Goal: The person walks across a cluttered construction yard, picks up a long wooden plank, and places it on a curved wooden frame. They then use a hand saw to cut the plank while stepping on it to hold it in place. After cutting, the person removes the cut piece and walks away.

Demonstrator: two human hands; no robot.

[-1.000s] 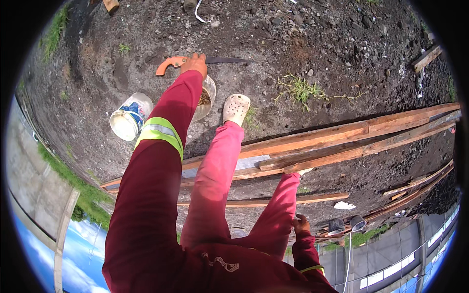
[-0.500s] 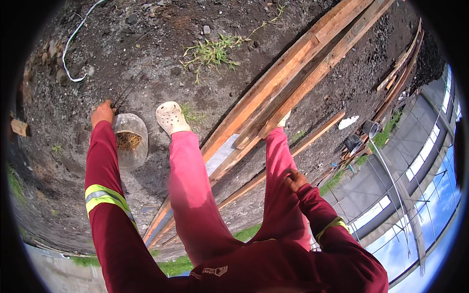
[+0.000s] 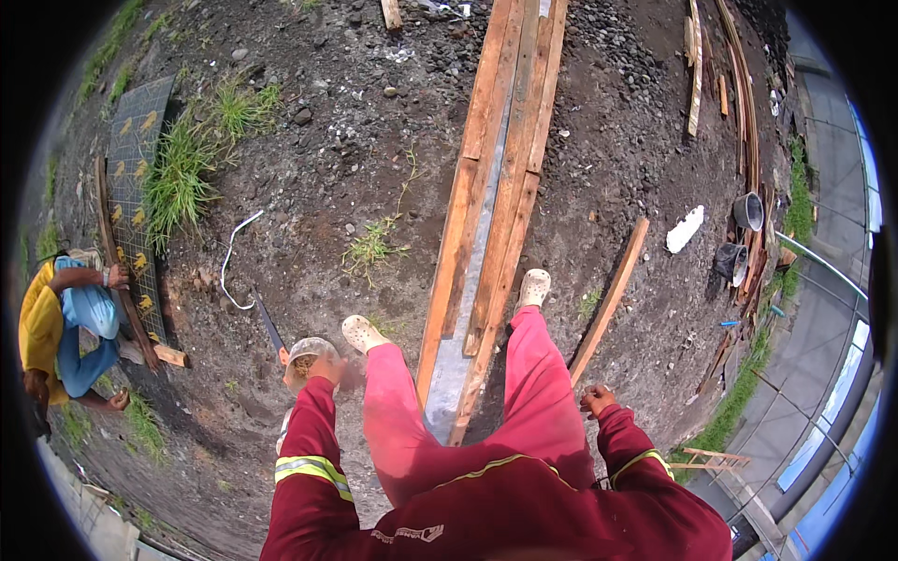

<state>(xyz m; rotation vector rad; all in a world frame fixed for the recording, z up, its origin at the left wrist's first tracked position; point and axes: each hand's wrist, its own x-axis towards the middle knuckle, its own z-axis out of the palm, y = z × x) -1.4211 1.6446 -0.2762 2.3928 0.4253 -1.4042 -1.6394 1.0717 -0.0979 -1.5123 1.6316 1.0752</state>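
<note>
A translucent plastic tub (image 3: 301, 348) stands on the dirt left of my left foot, with thin brownish pieces inside, too small to name surely. My left hand (image 3: 327, 367) is at the tub's right side, its fingers smeared by motion. Just beyond the tub lies a handsaw (image 3: 271, 323) with an orange handle. My right hand (image 3: 597, 400) hangs beside my right thigh with its fingers curled; what is in them, if anything, is hidden. Between my feet run long wooden boards (image 3: 510, 215) with a grey strip (image 3: 447, 388) between them.
A co-worker in yellow (image 3: 42, 323) crouches at far left, a hand on a dark board (image 3: 122, 271) beside a gridded sheet (image 3: 140, 187). A loose timber (image 3: 610, 299) lies right of my foot. Buckets (image 3: 748, 211) and more boards lie farther right. A white cord (image 3: 229, 252) curls on the ground.
The view has swung, bringing in the co-worker. My left hand has gone from the tub's left side to its right. My right hand has come away from my thigh.
</note>
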